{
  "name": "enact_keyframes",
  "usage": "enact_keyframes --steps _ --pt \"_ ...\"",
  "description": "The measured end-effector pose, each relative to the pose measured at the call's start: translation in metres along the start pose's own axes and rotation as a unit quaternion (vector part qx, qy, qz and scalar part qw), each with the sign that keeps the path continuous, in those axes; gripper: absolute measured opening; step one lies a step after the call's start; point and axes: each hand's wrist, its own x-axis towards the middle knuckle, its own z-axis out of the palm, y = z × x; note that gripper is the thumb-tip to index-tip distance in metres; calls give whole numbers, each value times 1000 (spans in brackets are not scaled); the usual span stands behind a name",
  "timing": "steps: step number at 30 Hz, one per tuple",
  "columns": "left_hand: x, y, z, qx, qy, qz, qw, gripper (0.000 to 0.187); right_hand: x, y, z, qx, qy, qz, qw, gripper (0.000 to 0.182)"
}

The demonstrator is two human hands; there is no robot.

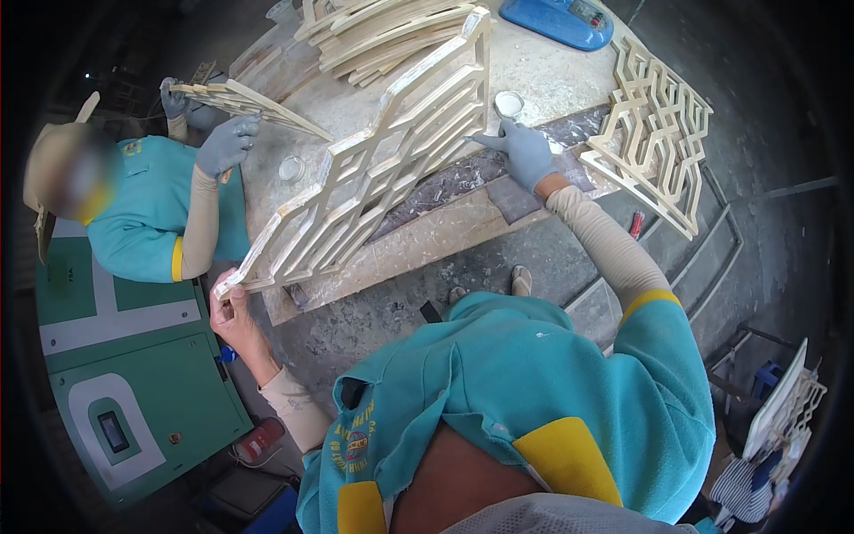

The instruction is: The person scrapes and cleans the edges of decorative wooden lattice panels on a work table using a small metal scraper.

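Across the near side of the workbench (556,76), wooden lattice panel (365,142) stands propped at a slant between the wearer's two hands, near lower corner at the left hand, far end rising just left of the right hand. Left hand (236,325), bare, is closed on that corner, thumb and fingers pinching the frame. Right hand (527,158), grey-gloved, has index finger stretched out toward the panel's lower bars, other fingers partly hidden; can't tell whether the fingertip touches wood or whether the hand has hold of anything. White patches along the panel's upper edge.

Small cup of white paste (509,105) sits just beyond the right hand, on the bench. Second lattice panel (656,133) lies to the right of that hand, overhanging the bench edge. Blue scale (560,22) at the far side; stack of curved wooden strips (391,40) behind the standing panel. Clear jar (292,169) left of the panel.

Co-worker in teal shirt (147,205) at the left, grey gloves, one hand raised at a slatted wooden piece (267,109). Green cabinet (133,351) below the co-worker.
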Motion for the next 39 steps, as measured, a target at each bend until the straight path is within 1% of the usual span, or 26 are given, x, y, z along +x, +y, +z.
enact_keyframes --steps 2,6,8,9,10,12,13,15,16,18,19,21,24,25,27,31,33,34,36,37,39 --pt "-1 0 2 -6 2 8 1000 35 -5 -11 7 106 -4 29 994 68" --pt "-2 0 3 -14 1 11 1000 35 -14 -57 19 111 -4 67 991 68" --pt "-2 0 4 -12 2 16 1000 35 -16 -77 24 121 -5 118 986 66" --pt "-2 0 4 -9 3 21 1000 34 -17 -87 12 127 -48 138 981 64" --pt "-2 -1 4 -10 3 21 1000 34 -17 -89 12 126 -47 138 981 64" --pt "-2 -2 4 18 2 47 999 41 -19 -93 18 234 -51 168 956 59" --pt "-3 -1 3 18 1 47 999 41 -18 -93 22 234 -51 168 956 59" --pt "-4 0 4 20 9 46 999 41 -14 -94 26 215 22 222 951 55" --pt "-6 0 3 20 8 46 999 41 -15 -99 25 215 21 222 951 55" --pt "-7 -1 3 -1 6 42 999 41 -16 -112 23 143 15 234 961 49" --pt "-8 0 3 -1 7 42 999 41 -17 -113 28 143 14 234 962 49" --pt "-9 3 3 -4 0 39 999 39 -20 -118 36 199 -24 208 957 48" --pt "-10 1 3 -10 -3 37 999 39 -15 -105 19 232 -29 223 946 48" --pt "-11 1 3 -10 -5 36 999 39 -13 -102 18 232 -30 224 946 48" --pt "-11 1 6 -27 -6 47 999 37 -8 -97 17 228 19 263 937 44" --pt "-12 4 7 -15 5 30 999 35 -15 -108 19 219 -12 235 947 42" --pt "-13 5 7 -18 3 27 999 35 -16 -105 28 317 -23 223 921 44" --pt "-12 5 8 -19 3 28 999 35 -14 -102 26 317 -22 224 921 44" --pt "-13 5 7 -16 5 30 999 35 -15 -99 22 308 33 224 924 44" --pt "-13 5 7 -17 4 31 999 35 -17 -103 23 308 34 225 924 44" --pt "-14 4 6 -19 -3 35 999 35 -21 -116 25 288 -12 237 928 44"
